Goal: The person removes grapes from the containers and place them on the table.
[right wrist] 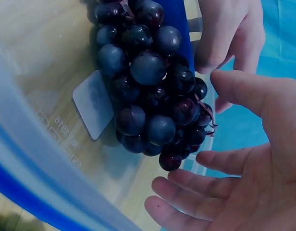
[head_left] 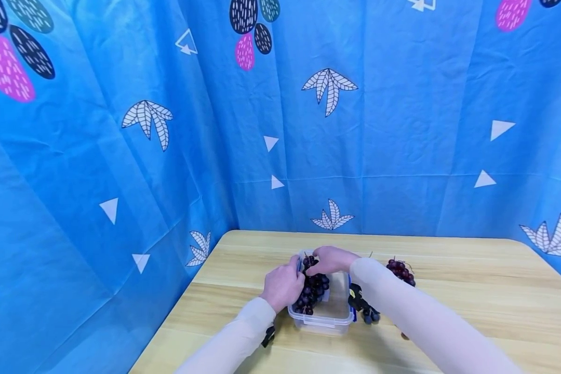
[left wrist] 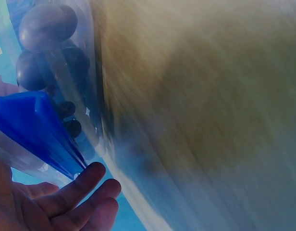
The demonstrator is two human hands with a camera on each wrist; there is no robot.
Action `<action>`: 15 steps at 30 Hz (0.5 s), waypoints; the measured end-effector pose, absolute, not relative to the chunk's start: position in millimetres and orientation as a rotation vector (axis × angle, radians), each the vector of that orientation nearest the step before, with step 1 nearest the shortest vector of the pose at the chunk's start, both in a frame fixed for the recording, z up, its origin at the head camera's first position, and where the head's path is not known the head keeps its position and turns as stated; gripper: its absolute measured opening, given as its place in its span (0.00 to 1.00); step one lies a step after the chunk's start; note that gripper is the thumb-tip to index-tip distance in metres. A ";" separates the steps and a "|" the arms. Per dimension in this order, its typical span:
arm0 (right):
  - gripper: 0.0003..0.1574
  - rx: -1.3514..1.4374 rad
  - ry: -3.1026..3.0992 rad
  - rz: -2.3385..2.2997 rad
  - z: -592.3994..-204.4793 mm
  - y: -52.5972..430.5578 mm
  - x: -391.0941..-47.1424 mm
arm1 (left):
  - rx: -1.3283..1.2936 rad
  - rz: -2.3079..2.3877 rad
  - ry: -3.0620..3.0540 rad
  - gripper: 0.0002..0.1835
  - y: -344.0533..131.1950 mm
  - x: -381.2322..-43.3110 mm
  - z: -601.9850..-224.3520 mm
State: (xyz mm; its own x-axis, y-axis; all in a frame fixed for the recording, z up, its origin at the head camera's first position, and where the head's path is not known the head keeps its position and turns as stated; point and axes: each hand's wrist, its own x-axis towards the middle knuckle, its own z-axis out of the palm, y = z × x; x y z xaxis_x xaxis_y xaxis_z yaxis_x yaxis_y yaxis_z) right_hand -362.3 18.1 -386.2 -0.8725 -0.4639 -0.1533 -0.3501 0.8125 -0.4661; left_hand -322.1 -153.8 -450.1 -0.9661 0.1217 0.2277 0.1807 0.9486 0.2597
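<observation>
A clear plastic food container (head_left: 324, 323) with blue latches stands on the table. Along its left side lies a bunch of dark grapes (head_left: 312, 292), also filling the middle of the right wrist view (right wrist: 148, 82). My left hand (head_left: 282, 284) holds the container's left wall, beside an outward-folded blue latch (left wrist: 37, 125); part of its thumb is hidden. Over the far end of the bunch, my right hand (head_left: 331, 259) reaches into the container. Its fingers (right wrist: 201, 192) are spread and nearly straight, close beside the end grapes, with no grape gripped.
Right of the container, partly behind the right forearm, lies another bunch of reddish grapes (head_left: 399, 269). More dark grapes (head_left: 370, 315) sit near the container's right side. A small brown round thing (head_left: 404, 336) lies nearer. Blue patterned cloth (head_left: 327, 156) hangs behind the wooden table (head_left: 491, 291).
</observation>
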 end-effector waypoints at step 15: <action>0.42 -0.511 2.591 -0.835 -401.2 10.8 -373.4 | -0.218 -0.417 -2.895 0.29 -152.4 -321.1 -449.9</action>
